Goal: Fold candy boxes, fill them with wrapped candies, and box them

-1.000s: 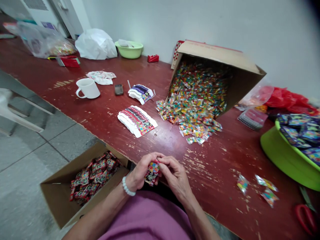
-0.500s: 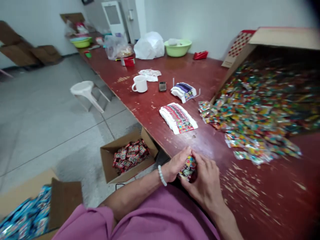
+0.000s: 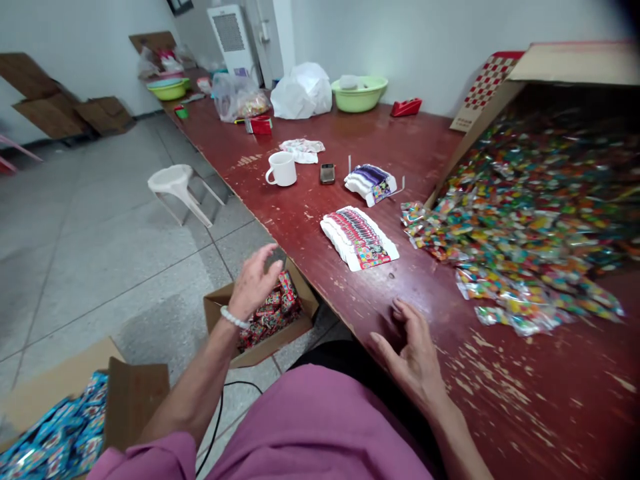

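My left hand (image 3: pixel 255 280), with a beaded bracelet at the wrist, is held over a cardboard box (image 3: pixel 219 313) on the floor. Its fingers are stretched out and nothing is in them. Inside that box lie many small printed packs (image 3: pixel 275 308) in red and black. Near the table's front edge, my right hand (image 3: pixel 413 353) is empty, its thumb and fingers apart. Ahead of it on the red table (image 3: pixel 450 320) lies a fanned stack of flat printed cartons (image 3: pixel 360 238). Behind these is a smaller stack of purple cartons (image 3: pixel 371 185).
At right, a large tipped carton (image 3: pixel 575 63) spills clear candy sachets (image 3: pixel 520 267) onto the table. A white mug (image 3: pixel 281 169) and a phone (image 3: pixel 327 173) stand farther back. On the floor are a white stool (image 3: pixel 173 179) and a box of blue packs (image 3: pixel 70 427).
The small printed pack that both hands held is out of them. My left hand has moved left over the floor box; my right hand has stayed near the table edge and opened.
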`<state>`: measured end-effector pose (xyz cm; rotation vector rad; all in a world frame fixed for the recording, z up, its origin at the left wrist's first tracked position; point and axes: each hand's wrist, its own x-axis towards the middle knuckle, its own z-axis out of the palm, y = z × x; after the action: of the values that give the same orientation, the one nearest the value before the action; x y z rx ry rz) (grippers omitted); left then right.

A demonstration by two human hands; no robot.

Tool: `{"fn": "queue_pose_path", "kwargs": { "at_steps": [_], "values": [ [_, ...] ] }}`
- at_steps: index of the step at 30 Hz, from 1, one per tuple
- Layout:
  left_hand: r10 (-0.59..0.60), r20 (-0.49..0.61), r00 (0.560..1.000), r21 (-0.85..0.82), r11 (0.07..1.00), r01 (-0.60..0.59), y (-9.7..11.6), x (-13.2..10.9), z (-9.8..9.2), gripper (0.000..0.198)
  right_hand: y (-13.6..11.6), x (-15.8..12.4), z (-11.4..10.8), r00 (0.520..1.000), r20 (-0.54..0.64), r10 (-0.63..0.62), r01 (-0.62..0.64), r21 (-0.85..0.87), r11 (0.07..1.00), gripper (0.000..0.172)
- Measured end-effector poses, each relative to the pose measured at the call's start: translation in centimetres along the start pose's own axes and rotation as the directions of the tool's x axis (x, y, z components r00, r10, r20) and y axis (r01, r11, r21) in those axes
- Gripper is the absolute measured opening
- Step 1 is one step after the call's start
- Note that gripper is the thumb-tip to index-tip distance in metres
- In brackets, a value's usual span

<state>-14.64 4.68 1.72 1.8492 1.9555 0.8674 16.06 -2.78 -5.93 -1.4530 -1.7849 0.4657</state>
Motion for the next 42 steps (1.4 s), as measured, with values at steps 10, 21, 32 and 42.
{"fn": "queue_pose_path", "kwargs": {
  "at_steps": [10, 21, 32, 42],
  "values": [
    [0.285, 0.112, 0.952, 0.186, 0.935, -0.302, 5.3, 4.2, 7.6, 0.035, 1.0, -0.5, 0.6, 0.993, 0.014, -0.115, 0.116, -0.098, 0.988, 0.029],
    [0.323, 0.264, 0.909, 0.346, 0.848, -0.402, 9.4, 5.0, 12.9, 0.053, 0.6, -0.1, 0.5, 0.995, -0.004, -0.105, 0.104, -0.053, 0.993, 0.022],
    [0.267, 0.243, 0.933, 0.120, 0.946, -0.302, 10.7, 5.5, 12.3, 0.024, 0.4, 0.1, 0.4, 0.990, -0.104, 0.098, -0.075, 0.209, 0.975, 0.029],
    [0.275, 0.812, 0.515, -0.570, 0.563, 0.598, 10.8, -5.0, 9.3, 0.040, -2.7, 1.1, -3.3, 0.835, 0.013, 0.550, -0.304, 0.845, 0.441, 0.037]
  ]
}}
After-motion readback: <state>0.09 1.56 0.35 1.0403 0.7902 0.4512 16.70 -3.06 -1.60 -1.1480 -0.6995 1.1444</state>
